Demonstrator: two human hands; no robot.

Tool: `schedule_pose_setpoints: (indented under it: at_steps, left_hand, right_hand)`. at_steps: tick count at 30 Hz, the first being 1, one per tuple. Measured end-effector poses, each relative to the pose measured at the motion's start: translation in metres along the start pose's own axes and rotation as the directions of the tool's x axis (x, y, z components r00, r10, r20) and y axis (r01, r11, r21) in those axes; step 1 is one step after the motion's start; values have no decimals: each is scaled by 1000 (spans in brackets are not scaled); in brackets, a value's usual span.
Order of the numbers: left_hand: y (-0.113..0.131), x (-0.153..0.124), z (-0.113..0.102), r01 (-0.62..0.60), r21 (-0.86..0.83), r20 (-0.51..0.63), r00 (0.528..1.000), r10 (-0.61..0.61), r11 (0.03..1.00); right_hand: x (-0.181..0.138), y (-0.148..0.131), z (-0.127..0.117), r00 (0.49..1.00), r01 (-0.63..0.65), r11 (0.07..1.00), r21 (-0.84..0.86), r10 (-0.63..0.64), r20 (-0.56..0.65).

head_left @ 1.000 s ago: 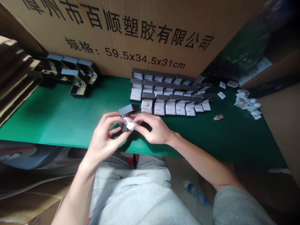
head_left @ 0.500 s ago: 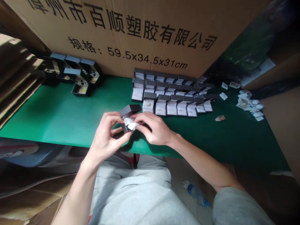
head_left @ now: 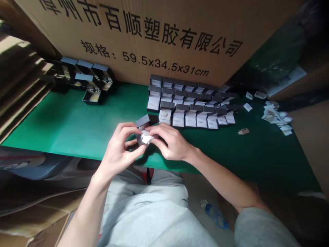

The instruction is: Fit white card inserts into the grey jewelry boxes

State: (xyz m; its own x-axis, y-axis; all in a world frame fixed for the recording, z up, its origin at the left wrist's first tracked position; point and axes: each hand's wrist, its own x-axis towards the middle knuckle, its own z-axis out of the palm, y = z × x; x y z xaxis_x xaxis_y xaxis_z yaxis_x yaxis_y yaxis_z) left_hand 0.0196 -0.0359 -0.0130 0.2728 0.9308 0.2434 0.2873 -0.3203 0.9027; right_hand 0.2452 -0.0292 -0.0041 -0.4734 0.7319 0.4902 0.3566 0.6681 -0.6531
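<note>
Above the near edge of the green table, my left hand (head_left: 123,144) grips a small dark jewellery box (head_left: 146,120), its lid raised. Fingers and thumb press on the box's left and front sides. My right hand (head_left: 171,140) pinches a white insert pad (head_left: 147,138) at the mouth of the box. The pad sits tilted, partly in the box; fingers hide the rest of it. Just behind my right hand stands an open box with a ring-like piece on its white pad (head_left: 165,116). Rows of open boxes with white pads (head_left: 190,120) stand beside and behind it.
Open black boxes (head_left: 92,95) cluster at the back left of the green table (head_left: 64,127). A large printed carton (head_left: 144,51) rises behind. Small white pieces (head_left: 276,115) lie piled at the right, near a tan piece (head_left: 243,131). On the floor is a bottle (head_left: 214,214).
The box has tilted a little in my left hand, and the white pad has shifted slightly within it. The whole view has drifted slightly; both hands keep their hold.
</note>
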Motion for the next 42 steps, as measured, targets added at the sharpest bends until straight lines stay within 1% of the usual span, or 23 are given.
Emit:
schedule_pose_setpoints:
  at_steps: [4, 8, 10, 14, 18, 20, 23, 25, 30, 36, 39, 42]
  left_hand:
    - [-2, 0, 0, 10, -8, -7, 1000, -10, 1000]
    - [-4, -1, 0, 0, -29, -16, 1000, -1, 1000]
    - [-5, -2, -1, -6, -25, -3, 1000, 5, 1000]
    - [-5, -2, -2, 1, -30, 12, 1000, -1, 1000]
    - [-4, -1, 0, -30, -71, -24, 999, 28, 997]
    - [-4, -1, 1, -51, -71, -50, 998, 48, 996]
    - [-5, -3, 2, -75, -59, -88, 994, 69, 995]
    - [-5, -4, 2, -80, -46, -103, 992, 75, 996]
    - [-7, -5, 3, -73, 3, -115, 991, 73, 997]
    - [-4, -3, 6, -99, 61, -153, 982, 108, 993]
    - [-4, -4, 6, -104, 73, -159, 981, 114, 992]
    - [-4, -5, 5, -88, 55, -149, 984, 96, 995]
  right_hand:
    - [-1, -1, 4, 998, 13, 1000, -2, -13, -60]
    - [-3, -2, 10, 991, -52, 999, 13, 53, -124]
    - [-3, -3, 11, 989, -75, 996, 38, 79, -128]
    - [-3, -5, 11, 984, -79, 993, 88, 92, -153]
    - [-2, -5, 10, 970, -97, 979, 181, 134, -203]
    - [-1, -5, 10, 962, -140, 964, 226, 186, -198]
    - [0, -4, 10, 948, -236, 935, 264, 282, -151]
    - [0, -4, 10, 941, -270, 920, 284, 314, -122]
    - [-1, -3, 11, 944, -250, 925, 286, 299, -140]
    - [-3, -2, 14, 922, -293, 912, 287, 349, -166]
    - [-3, -3, 13, 915, -327, 903, 279, 376, -145]
    - [-2, -5, 12, 919, -338, 903, 263, 378, -115]
